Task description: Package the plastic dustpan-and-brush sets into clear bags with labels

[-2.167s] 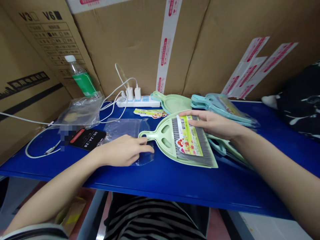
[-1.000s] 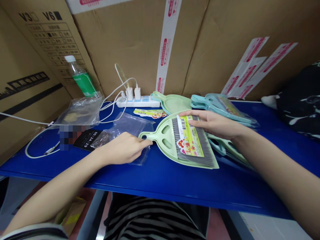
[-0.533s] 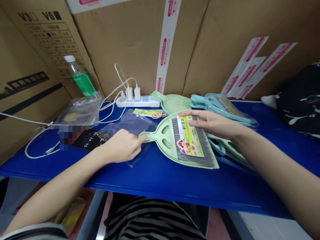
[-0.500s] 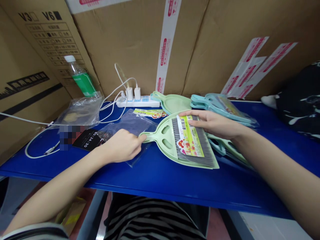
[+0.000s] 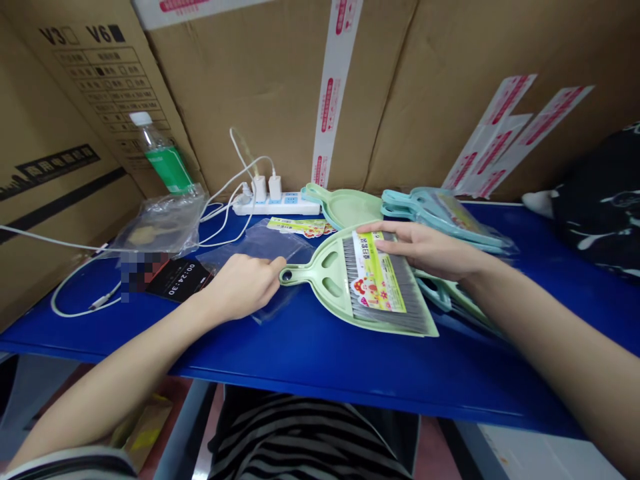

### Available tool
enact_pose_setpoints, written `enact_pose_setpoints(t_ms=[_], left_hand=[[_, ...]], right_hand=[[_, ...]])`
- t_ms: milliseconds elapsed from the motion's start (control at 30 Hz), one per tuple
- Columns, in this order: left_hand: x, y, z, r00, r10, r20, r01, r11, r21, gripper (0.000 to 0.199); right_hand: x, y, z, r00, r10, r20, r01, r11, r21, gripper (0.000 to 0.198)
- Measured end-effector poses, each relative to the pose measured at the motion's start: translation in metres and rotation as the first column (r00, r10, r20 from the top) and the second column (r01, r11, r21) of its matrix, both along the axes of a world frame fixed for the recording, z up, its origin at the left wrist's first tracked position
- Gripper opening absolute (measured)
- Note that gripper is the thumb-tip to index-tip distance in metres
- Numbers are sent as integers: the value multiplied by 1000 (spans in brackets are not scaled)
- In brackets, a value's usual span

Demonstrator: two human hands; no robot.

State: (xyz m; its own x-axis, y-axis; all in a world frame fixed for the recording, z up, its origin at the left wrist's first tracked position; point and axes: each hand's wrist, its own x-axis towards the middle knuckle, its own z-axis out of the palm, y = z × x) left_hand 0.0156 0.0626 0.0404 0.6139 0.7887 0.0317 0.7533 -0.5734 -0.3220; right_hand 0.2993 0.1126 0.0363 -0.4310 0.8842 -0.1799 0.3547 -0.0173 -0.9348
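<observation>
A pale green dustpan (image 5: 327, 300) with a grey-bristled hand brush (image 5: 417, 310) nested in it lies tilted above the blue table. On the bristles is a yellow-green printed card (image 5: 383, 277). My right hand (image 5: 425, 247) grips the set's far edge, thumb over the card and fingers along the rim. My left hand (image 5: 247, 283) is closed, its curled fingers right beside the handle's end, where the hanging hole shows. A clear plastic bag (image 5: 295, 250) lies under and behind that hand; whether the fingers pinch it is hidden.
Behind are more green dustpans (image 5: 353, 208), blue bagged sets (image 5: 440, 213), loose cards (image 5: 300, 227) and a power strip (image 5: 300, 202) with white cables. Another set (image 5: 465, 300) lies under my right forearm. A bottle (image 5: 167, 163) and a dark phone-like screen (image 5: 180, 279) are at left.
My left hand has slid a little left off the handle's end, baring its hole. The plastic bag beneath has shifted slightly. My right hand and the dustpan set have barely moved.
</observation>
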Motion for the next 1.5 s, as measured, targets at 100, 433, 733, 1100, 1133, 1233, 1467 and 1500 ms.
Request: enact_pose_setpoints(t_ms=[100, 433, 733, 1100, 1133, 1233, 1467, 1500], left_hand=[[1, -1, -2, 998, -26, 63, 27, 1000, -16, 18], [3, -5, -8, 874, -146, 463, 211, 973, -91, 23], [6, -11, -7, 739, -250, 625, 412, 903, -126, 24], [7, -15, -5, 662, -392, 639, 575, 812, -99, 26], [7, -15, -5, 669, -391, 632, 567, 818, -94, 26], [6, -14, -5, 697, -376, 610, 536, 839, -95, 26], [-3, -3, 4, 866, -156, 475, 170, 985, 14, 23], [-5, -1, 5, 910, -65, 408, 54, 998, 38, 22]], right_hand=[[-5, -3, -1, 999, 7, -44, -9, 999, -51, 49], [-24, -18, -10, 984, -28, -175, 17, 998, -64, 50], [-33, -25, -17, 968, -13, -251, -8, 997, -83, 48], [-42, -28, -26, 942, -79, -326, 18, 982, -187, 38], [-42, -28, -27, 941, -94, -326, 27, 978, -205, 36], [-43, -27, -28, 936, -126, -329, 47, 970, -237, 29], [-45, -26, -27, 923, -149, -355, 49, 960, -276, 25], [-45, -26, -27, 922, -154, -355, 53, 959, -279, 24]])
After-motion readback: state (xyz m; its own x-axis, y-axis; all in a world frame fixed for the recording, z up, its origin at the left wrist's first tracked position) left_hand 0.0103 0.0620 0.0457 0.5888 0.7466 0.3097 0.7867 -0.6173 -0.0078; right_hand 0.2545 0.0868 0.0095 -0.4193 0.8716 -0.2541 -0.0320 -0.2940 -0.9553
